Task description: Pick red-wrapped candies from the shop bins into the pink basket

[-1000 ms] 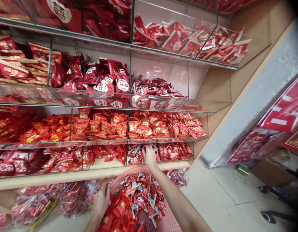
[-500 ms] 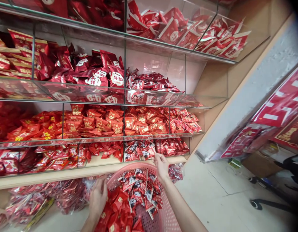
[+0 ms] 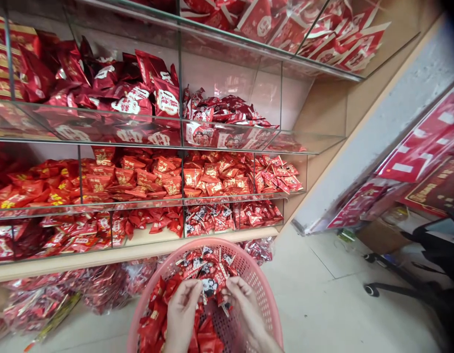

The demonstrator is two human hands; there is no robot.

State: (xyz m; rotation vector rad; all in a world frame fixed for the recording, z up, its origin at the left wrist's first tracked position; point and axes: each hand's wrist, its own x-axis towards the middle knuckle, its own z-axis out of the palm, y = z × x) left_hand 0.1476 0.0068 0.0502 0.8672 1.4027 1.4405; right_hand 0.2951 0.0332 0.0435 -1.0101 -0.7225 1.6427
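Under the shelf rack, at the far left, bagged packets (image 3: 98,289) in clear plastic lie in a heap, with loose red-and-white packets (image 3: 80,230) in the lowest row above them. Next along that row come plain red packets (image 3: 159,218), loosely piled behind a strip of pale board. In front stands the pink basket (image 3: 253,267), partly filled: on its left side are red gold-printed packets (image 3: 155,311), and towards the rack is a pile of black-and-white printed packets (image 3: 201,259), with the perforated floor showing between. Over this stock, the left hand (image 3: 183,305) has its thumb and fingers drawn together at the left edge of a printed packet (image 3: 210,287); the right hand (image 3: 244,301) is half curled, its fingertips apparently pinching the opposite edge. That packet hangs between the two, above the basket, and does not look released. Judging by how things lie, two kinds are already gathered in the basket, while the piece in hand is unfinished business. Further right, a bay of similar printed packets (image 3: 210,218) sits in the lowest row, so some of that kind remain on the rack, beside another bay of red packets (image 3: 259,214).
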